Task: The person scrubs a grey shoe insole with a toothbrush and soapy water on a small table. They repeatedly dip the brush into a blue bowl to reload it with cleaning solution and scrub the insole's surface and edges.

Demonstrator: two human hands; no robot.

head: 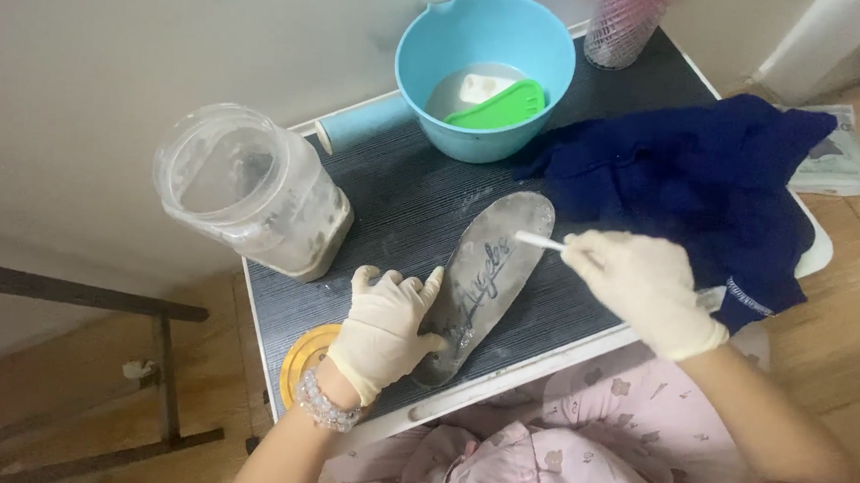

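**A:** What's hard to see here?

**B:** The tool in the right hand (644, 287). Only a thin white stick (539, 241) pokes out past the gloved fingers, which are closed around the rest of it, so I can't tell what kind of tool it is. Its tip sits over the upper end of the insole (483, 275). The pink ridged thing (622, 23) at the top edge is cut off by the frame. A yellow lid (301, 360) near the left wrist is half hidden by the arm.

**A:** And the insole itself?

**B:** A clear, greyish insole lying flat on the dark striped counter (392, 204), running diagonally. The left hand (385, 326) is spread open, pressed on the counter with its fingertips and thumb against the insole's lower left edge. Both hands wear pale gloves.

**A:** What crowds the space?

**B:** A dark blue cloth (702, 184) is bunched just to the right, behind the right hand and hanging over the counter edge. Some paper (838, 162) lies on the floor beyond it.

**A:** Containers?

**B:** A light blue bowl (485, 71) at the back holds pale liquid, a white piece and a green foot-shaped scraper (503, 107). A clear plastic jar (254, 191), lidless and smeared with whitish residue, stands at the left corner.
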